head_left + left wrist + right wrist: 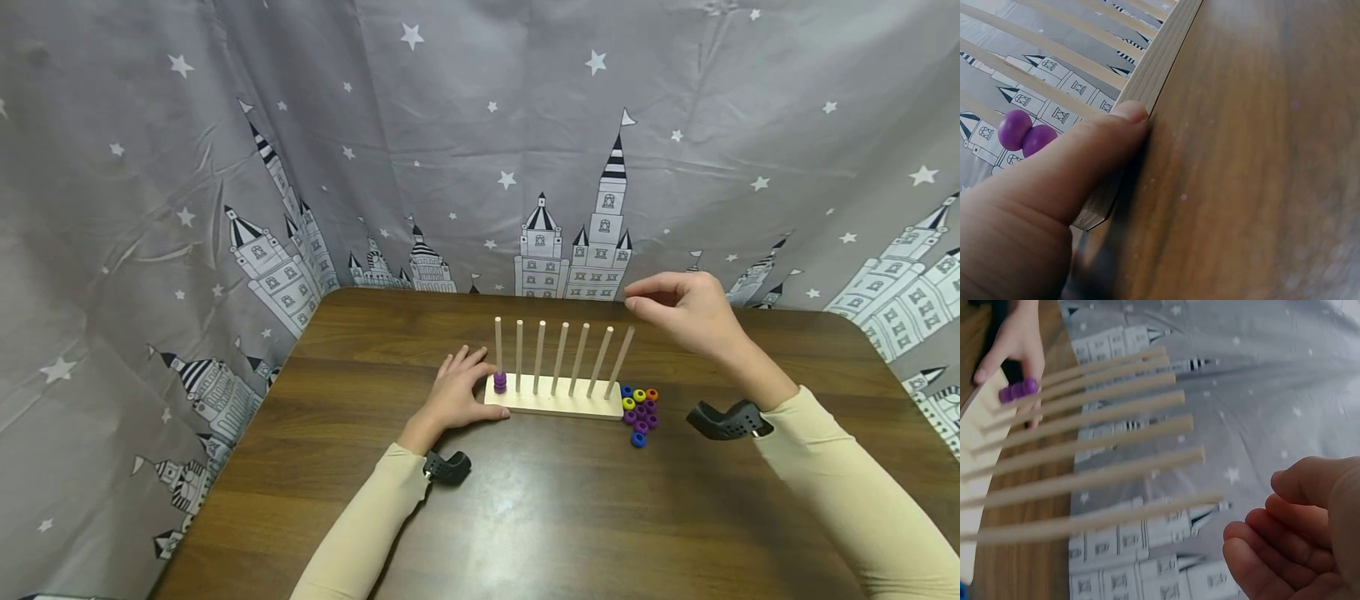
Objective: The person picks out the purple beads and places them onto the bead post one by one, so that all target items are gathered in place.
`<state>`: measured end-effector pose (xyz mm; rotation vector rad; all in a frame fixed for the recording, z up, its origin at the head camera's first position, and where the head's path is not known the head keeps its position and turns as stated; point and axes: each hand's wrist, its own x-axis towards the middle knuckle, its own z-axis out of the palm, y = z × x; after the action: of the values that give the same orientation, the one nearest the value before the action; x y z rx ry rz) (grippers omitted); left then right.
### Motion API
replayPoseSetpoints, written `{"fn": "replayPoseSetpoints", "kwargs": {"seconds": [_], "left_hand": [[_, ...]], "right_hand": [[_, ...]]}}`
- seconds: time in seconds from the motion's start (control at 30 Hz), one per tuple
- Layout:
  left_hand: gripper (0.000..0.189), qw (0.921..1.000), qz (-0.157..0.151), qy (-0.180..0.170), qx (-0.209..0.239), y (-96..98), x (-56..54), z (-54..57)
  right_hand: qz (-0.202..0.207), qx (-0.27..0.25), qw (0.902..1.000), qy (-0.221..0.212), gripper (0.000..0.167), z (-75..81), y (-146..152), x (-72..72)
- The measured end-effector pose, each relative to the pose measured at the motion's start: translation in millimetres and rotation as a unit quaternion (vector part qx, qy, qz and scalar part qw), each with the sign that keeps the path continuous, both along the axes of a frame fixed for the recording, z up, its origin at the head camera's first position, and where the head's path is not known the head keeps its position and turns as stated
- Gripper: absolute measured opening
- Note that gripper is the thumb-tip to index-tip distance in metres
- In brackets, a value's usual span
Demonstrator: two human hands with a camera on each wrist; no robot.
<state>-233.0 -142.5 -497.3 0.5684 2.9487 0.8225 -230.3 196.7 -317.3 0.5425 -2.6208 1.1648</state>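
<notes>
Left to right in the head view, with the pale wooden base (555,406) as the clock's centre: the left hand (454,392) sits at nine o'clock, fingers spread on the table (540,508), thumb laid along the front edge. Beside it, purple rings (500,383) sit low on the leftmost peg (498,346). Seven upright pegs (560,354) run along the base, which looks stiff and light enough to slide; its ends are the best hold, since the slim pegs could be knocked or strained.

Just past three o'clock, loose rings (640,408) in blue, yellow, orange and purple cluster near the right end, one blue ring (638,442) lying at the cluster's six o'clock. They look light, hard and smooth, likely to roll or slip; pinch the outer sides, leaving the hole free.

At two o'clock the right hand (690,312) hovers, fingers loosely bent, nothing visible between thumb and fingertips.
</notes>
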Motion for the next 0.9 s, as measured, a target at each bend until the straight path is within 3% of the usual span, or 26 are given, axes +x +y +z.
{"fn": "replayPoseSetpoints", "kwargs": {"seconds": [0.2,0.53,0.9], "left_hand": [[0.074,1.0,-0.006,0.002,0.007,1.7,-0.1,-0.4],[0.076,0.9999,-0.003,-0.003,0.011,-0.7,1.7,3.1],[0.076,0.9999,-0.004,-0.01,0.004,-0.6,0.4,1.2]], "right_hand": [[-0.041,0.016,0.999,-0.008,0.017,-17.8,30.7,9.3],[-0.052,0.052,0.9973,-0.005,0.017,-57.9,54.2,22.6],[-0.07,0.054,0.9935,-0.072,0.021,-99.5,63.1,35.6]]}}
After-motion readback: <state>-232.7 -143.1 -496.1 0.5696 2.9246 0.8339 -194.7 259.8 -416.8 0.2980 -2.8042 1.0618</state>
